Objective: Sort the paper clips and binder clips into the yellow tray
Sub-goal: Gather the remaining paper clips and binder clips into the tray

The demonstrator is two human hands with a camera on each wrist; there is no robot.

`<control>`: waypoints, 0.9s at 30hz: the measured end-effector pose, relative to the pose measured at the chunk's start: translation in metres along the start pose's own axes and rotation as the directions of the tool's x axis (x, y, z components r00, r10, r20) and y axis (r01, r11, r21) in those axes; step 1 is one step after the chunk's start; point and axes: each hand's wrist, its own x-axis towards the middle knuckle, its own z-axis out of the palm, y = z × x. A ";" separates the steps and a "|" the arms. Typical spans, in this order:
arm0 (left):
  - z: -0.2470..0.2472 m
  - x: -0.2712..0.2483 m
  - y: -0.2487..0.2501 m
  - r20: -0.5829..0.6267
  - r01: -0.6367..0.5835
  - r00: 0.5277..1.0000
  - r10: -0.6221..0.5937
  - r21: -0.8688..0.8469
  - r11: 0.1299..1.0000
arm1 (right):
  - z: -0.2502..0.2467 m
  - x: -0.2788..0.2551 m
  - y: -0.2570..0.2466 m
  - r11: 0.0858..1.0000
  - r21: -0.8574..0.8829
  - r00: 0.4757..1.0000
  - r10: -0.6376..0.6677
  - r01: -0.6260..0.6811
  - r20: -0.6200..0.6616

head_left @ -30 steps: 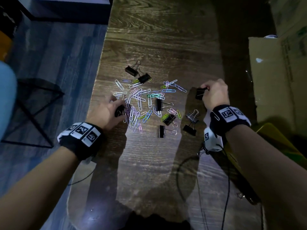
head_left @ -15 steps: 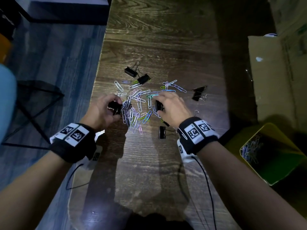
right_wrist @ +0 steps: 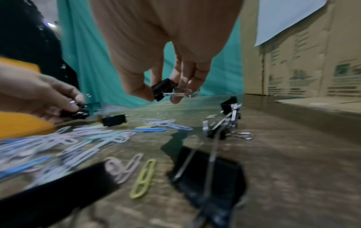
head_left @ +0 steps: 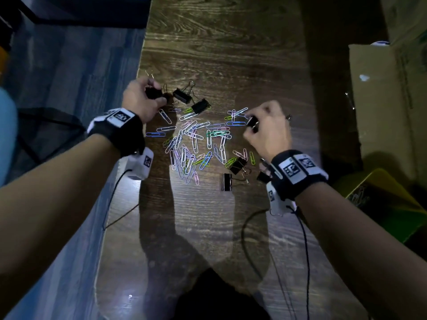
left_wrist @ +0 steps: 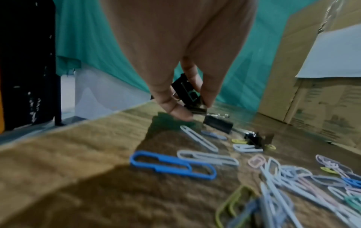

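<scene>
Several coloured paper clips (head_left: pixel 196 139) lie scattered mid-table, with black binder clips among them: one (head_left: pixel 182 95) at the back, one (head_left: pixel 201 105) beside it, one (head_left: pixel 227 182) at the front. My left hand (head_left: pixel 147 98) pinches a black binder clip (left_wrist: pixel 190 95) at the pile's back left, just above the wood. My right hand (head_left: pixel 265 125) holds another black binder clip (right_wrist: pixel 163 88) at the pile's right, fingers curled on it. The yellow tray (head_left: pixel 381 204) sits low at the right, off the table edge, with paper clips inside.
The dark wooden table (head_left: pixel 219 42) has its left edge close to my left hand. Cardboard boxes (head_left: pixel 388 100) stand along the right. Two more binder clips (right_wrist: pixel 228 121) lie under my right hand. Thin black cables (head_left: pixel 305 262) trail from both wristbands across the near table.
My left hand moved back from the pile's left to its far-left corner, still holding a binder clip. My right hand shifted right from the pile's middle, now holding a binder clip.
</scene>
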 end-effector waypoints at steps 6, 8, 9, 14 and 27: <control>0.019 -0.011 -0.006 -0.044 -0.220 0.974 0.224 0.072 0.973 | -0.024 0.010 0.046 0.947 -0.168 0.951 0.291 -0.272 0.100; 0.014 -0.023 -0.013 -0.139 -0.321 0.927 0.349 0.189 0.928 | -0.022 0.005 0.055 0.947 -0.215 0.957 0.266 -0.237 0.119; 0.012 -0.029 -0.020 -0.171 -0.323 0.915 0.366 0.231 0.918 | -0.021 0.000 0.058 0.951 -0.227 0.967 0.235 -0.209 0.096; 0.022 -0.050 -0.046 0.035 -0.265 0.961 0.276 0.413 0.871 | -0.001 -0.032 0.034 0.991 -0.003 0.983 -0.135 0.136 -0.126; 0.055 -0.069 -0.036 0.273 -0.455 0.888 0.369 0.419 0.786 | 0.027 -0.090 0.053 0.923 -0.141 0.926 -0.333 0.359 0.178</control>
